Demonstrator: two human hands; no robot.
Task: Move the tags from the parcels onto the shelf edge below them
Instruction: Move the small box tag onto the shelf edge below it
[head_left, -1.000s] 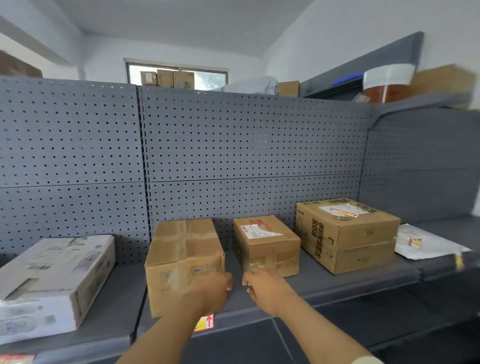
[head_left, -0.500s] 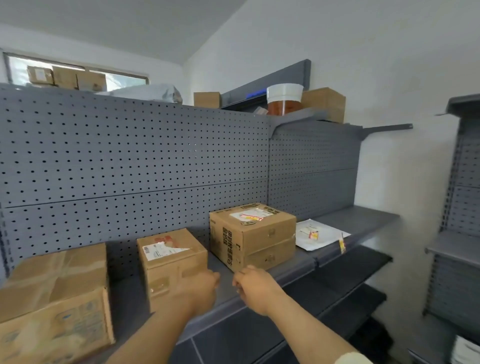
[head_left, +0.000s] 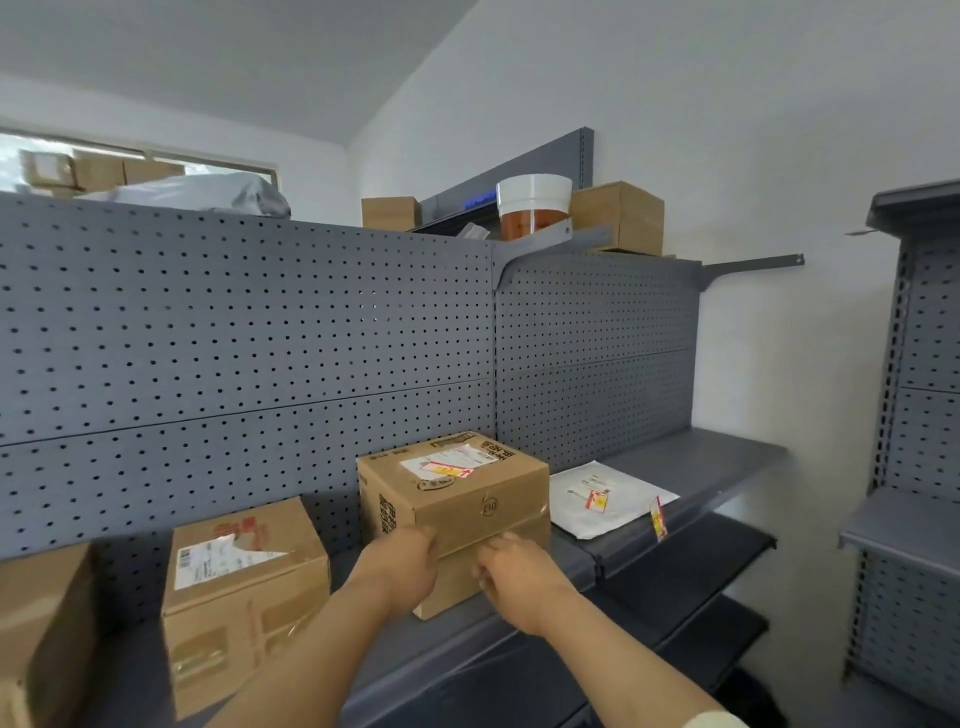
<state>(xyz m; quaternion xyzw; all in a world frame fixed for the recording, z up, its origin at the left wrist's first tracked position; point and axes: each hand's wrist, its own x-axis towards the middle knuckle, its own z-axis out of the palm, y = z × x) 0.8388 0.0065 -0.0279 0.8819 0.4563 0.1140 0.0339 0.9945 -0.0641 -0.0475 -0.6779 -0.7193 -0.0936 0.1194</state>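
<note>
A brown parcel stands mid-shelf with a red and yellow tag stuck on its top label. My left hand and my right hand are both against its front face, fingers curled toward the cardboard; the fingertips are hidden. Left of it sits a smaller parcel with a white label. A white mailer lies to the right and bears a tag. Another red and yellow tag hangs on the grey shelf edge below the mailer.
A third cardboard box is cut off at the far left. Grey pegboard backs the shelf. Boxes and a white-lidded tub stand on top. Lower shelves jut out on the right, and another shelving unit stands beyond.
The view has swung right along the shelf. Both hands have moved from the small parcel across to the front of the larger parcel.
</note>
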